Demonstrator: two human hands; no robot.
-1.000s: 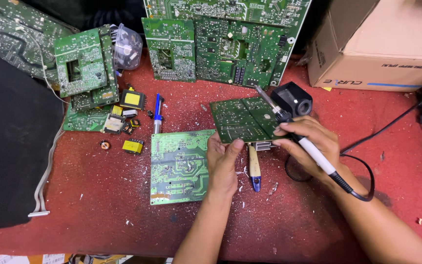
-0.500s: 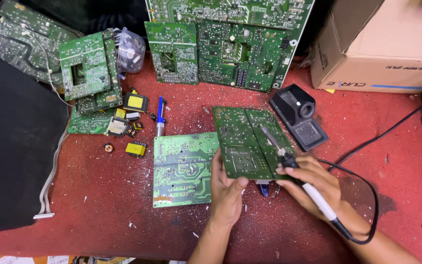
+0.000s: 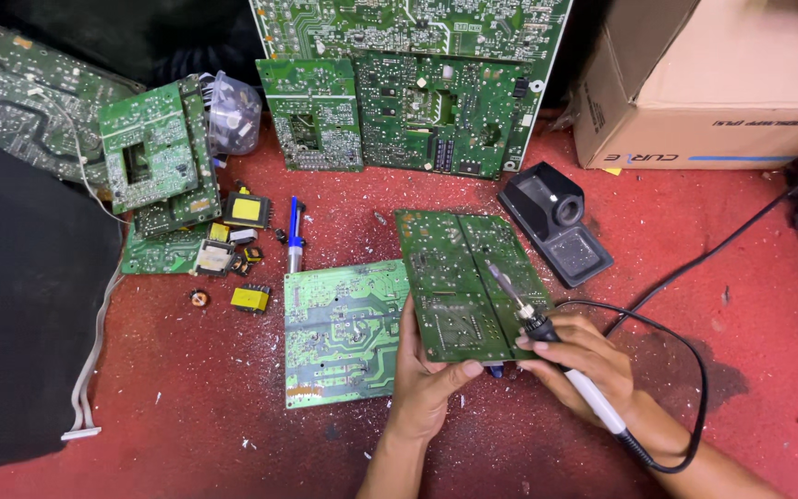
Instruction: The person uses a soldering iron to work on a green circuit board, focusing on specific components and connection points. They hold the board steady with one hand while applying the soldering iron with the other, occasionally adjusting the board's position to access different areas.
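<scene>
Circuit board [image 3: 459, 282], dark green and solder side up, now sits just below the middle of the frame, propped at its near edge by the left hand [image 3: 425, 374], whose fingers curl around that lower edge with the thumb pressed on the face. A second ago this board lay further up and right, beside the soldering stand; it has been drawn in toward the person and over the right edge of the lighter green board [image 3: 344, 333], and the small blue-handled tool that lay in front of the hands is now almost wholly hidden beneath it. The right hand [image 3: 579, 365] has its fingers closed around a soldering iron [image 3: 533, 319], pen-fashion, with the tip resting on the board's right half; earlier the tip was off the board, so the iron has come onto the work. Its black cable [image 3: 685, 370] loops away to the lower right. Further up the red surface [image 3: 741, 277] sit the black iron stand [image 3: 556, 222], a blue desoldering pump [image 3: 295, 236] and loose yellow components [image 3: 249, 298]. Along the top stand more boards [image 3: 417, 111] and, upper right, a cardboard box [image 3: 713, 83].
</scene>
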